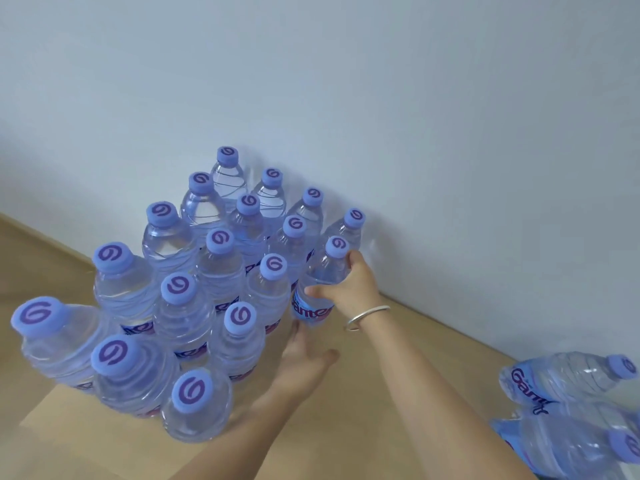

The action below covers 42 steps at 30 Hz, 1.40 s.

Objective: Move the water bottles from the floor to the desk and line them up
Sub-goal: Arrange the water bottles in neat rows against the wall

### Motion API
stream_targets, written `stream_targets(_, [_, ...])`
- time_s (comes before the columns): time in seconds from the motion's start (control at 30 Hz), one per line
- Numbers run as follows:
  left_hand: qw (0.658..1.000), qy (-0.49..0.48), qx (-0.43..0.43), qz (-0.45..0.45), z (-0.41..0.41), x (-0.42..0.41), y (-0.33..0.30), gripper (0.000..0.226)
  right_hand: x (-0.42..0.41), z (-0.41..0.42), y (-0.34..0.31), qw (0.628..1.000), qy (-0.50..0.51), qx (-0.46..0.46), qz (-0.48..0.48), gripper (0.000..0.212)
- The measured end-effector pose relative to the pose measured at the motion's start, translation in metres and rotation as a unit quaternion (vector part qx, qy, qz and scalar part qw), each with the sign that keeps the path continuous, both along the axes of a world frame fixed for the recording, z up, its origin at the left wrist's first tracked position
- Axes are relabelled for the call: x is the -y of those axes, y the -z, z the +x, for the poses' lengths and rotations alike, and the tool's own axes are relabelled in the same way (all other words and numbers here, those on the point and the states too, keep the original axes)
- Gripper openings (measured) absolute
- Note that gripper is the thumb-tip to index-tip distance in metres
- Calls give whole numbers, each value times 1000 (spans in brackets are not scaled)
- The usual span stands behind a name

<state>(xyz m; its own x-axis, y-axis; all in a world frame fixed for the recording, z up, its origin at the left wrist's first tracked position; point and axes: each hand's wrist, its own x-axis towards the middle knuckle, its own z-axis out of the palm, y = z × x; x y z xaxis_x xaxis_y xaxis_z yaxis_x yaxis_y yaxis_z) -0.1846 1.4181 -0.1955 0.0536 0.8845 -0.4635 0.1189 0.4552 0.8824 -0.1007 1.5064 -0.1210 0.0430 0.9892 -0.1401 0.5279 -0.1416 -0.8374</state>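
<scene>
Fingers (pixel 349 261) of my right hand (pixel 349 289) curl round a bottle (pixel 320 282) beside the rows (pixel 194 296). My left hand (pixel 304 362) lies flat, fingers straight, holding nothing on the desk (pixel 363 393).

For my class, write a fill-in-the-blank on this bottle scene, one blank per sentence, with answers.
1. The right hand grips one ____ by its shoulder.
2. The upright bottles all carry caps coloured ____.
3. The right wrist wears a silver ____.
4. The bottles at lower right lie on their ____, while the left hand holds nothing.

Answers: bottle; purple; bangle; sides
</scene>
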Motion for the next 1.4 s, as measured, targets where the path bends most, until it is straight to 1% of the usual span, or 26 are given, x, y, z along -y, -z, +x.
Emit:
stream_targets(0.13, [1000, 14, -11, 16, 0, -10, -2, 87, -3, 3, 3, 1000, -2, 1, 11, 64])
stream_targets(0.2, [1000, 8, -1, 19, 0, -14, -6, 76, -3, 4, 8, 1000, -8, 6, 19, 65])
stream_targets(0.27, [1000, -7, 13, 10, 1, -17, -8, 72, -4, 5, 11, 999, -16, 23, 27, 69])
stream_targets(0.37, [999, -27, 24, 7, 4, -18, -7, 77, -4, 5, 13, 997, -27, 59, 31, 77])
stream_targets(0.53, [999, -28, 6, -22, 9, -24, -3, 85, -1, 1, 12, 995, -32, 93, 28, 82])
stream_targets(0.6, [999, -26, -16, -35, 9, -27, 2, 94, 10, 3, 7, 995, -25, 85, 41, 92])
stream_targets(0.63, [998, -16, -35, -48, 8, -27, 2, 94, 19, 7, 3, 996, -21, 73, 49, 98])
stream_targets(0.67, [997, -7, -54, -60, 9, -26, -2, 85, 29, 15, 0, 996, -15, 65, 61, 101])
stream_targets(0.7, [995, -4, -68, -68, 10, -23, -10, 72, 40, 25, -4, 995, -4, 66, 75, 101])
stream_targets(0.77, [993, -4, -71, -89, 17, -15, -18, 48, 65, 53, -12, 990, 48, 72, 112, 92])
stream_targets(0.8, [993, 10, -72, -97, 22, -9, -18, 41, 78, 72, -16, 984, 90, 74, 135, 86])
stream_targets(0.83, [992, 32, -76, -97, 28, -2, -16, 43, 92, 91, -20, 974, 142, 81, 158, 80])
stream_targets(0.87, [991, 55, -77, -91, 35, 5, -13, 56, 106, 112, -24, 958, 201, 99, 180, 75])
stream_targets(0.9, [991, 77, -77, -81, 44, 12, -12, 70, 119, 133, -28, 936, 259, 126, 203, 70])
stream_targets(0.93, [990, 98, -75, -69, 54, 19, -13, 79, 133, 153, -34, 910, 311, 158, 223, 66])
stream_targets(0.97, [989, 118, -70, -51, 63, 26, -15, 82, 145, 173, -38, 886, 354, 187, 235, 63])
stream_targets(1.03, [984, 167, -63, -26, 82, 38, -17, 83, 160, 205, -46, 854, 410, 238, 213, 64])
stream_targets(1.1, [974, 218, -60, -3, 97, 50, -21, 84, 166, 231, -48, 845, 441, 256, 162, 70])
stream_targets(1.13, [970, 237, -60, 4, 103, 54, -22, 84, 165, 241, -46, 848, 453, 242, 135, 70])
stream_targets(1.2, [964, 257, -63, 17, 111, 61, -25, 82, 162, 252, -40, 859, 471, 185, 82, 64])
stream_targets(1.27, [961, 267, -66, 23, 114, 66, -27, 79, 160, 254, -33, 857, 496, 134, 40, 65])
stream_targets(1.3, [959, 273, -71, 25, 114, 68, -27, 77, 160, 253, -30, 851, 510, 118, 33, 66])
stream_targets(1.4, [957, 275, -85, 31, 110, 72, -26, 73, 163, 247, -24, 837, 535, 88, 71, 59])
